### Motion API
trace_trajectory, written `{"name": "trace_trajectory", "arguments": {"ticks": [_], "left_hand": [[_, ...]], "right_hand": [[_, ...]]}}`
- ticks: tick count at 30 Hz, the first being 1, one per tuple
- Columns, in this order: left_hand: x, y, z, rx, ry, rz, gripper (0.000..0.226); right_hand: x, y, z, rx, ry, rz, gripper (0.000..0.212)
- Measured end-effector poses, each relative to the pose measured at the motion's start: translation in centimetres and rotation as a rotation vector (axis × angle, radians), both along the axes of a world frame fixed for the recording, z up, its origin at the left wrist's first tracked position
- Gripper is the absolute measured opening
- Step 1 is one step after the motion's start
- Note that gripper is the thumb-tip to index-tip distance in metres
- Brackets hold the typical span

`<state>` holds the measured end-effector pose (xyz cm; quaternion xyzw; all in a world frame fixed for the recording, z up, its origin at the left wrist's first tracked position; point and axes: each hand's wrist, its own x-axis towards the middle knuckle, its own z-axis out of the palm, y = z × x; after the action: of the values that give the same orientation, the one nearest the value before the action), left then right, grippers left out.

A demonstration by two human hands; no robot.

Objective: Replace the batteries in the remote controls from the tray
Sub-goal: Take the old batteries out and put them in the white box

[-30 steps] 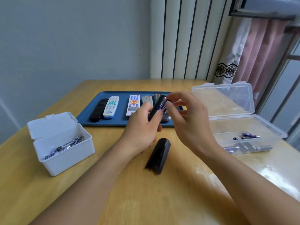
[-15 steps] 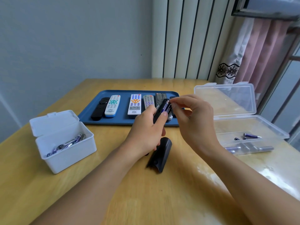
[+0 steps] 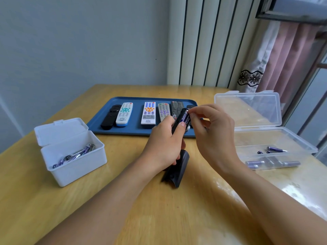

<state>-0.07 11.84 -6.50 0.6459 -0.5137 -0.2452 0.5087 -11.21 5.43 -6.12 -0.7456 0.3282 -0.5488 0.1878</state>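
Left hand: the left hand (image 3: 164, 145) is wrapped around a black remote (image 3: 177, 124), which is held tilted above the table with its open battery bay turned up; the thumb is pressed against the side of a battery.
Right hand: the right hand (image 3: 210, 131) is brought in at the remote's top end, thumb and forefinger pinched at the tip of the purple battery (image 3: 184, 118).
Battery: it is seen lying lengthwise in the open bay, label up; whether it is fully seated cannot be told.
Battery cover: the black cover (image 3: 177, 167) is left on the wooden table (image 3: 123, 209), just below the left hand, inner side down.
Tray: the blue tray (image 3: 123, 131) is set behind the hands, and five more remotes are lined up in it: a black one (image 3: 110, 116), a white one with teal keys (image 3: 124, 114), a white one with orange and blue keys (image 3: 149, 113), a grey one (image 3: 163, 111) and a dark one (image 3: 177, 106), partly hidden by the held remote.
White box: an open white box (image 3: 74, 156) is placed at the left, with several batteries (image 3: 76, 153) piled inside.
Clear box: an open clear box (image 3: 265, 138) is placed at the right, with a few batteries (image 3: 276, 149) lying loose in it.
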Motion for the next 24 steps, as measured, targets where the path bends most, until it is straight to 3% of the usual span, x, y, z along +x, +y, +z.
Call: {"name": "trace_trajectory", "arguments": {"ticks": [8, 24], "left_hand": [[0.23, 0.00, -0.37, -0.136, -0.210, 0.077, 0.023], [0.23, 0.13, -0.25, -0.146, -0.213, 0.015, 0.016]], "right_hand": [[0.17, 0.54, -0.22, -0.052, -0.026, 0.008, 0.021], [0.59, 0.35, 0.23, -0.015, -0.021, -0.017, 0.018]]}}
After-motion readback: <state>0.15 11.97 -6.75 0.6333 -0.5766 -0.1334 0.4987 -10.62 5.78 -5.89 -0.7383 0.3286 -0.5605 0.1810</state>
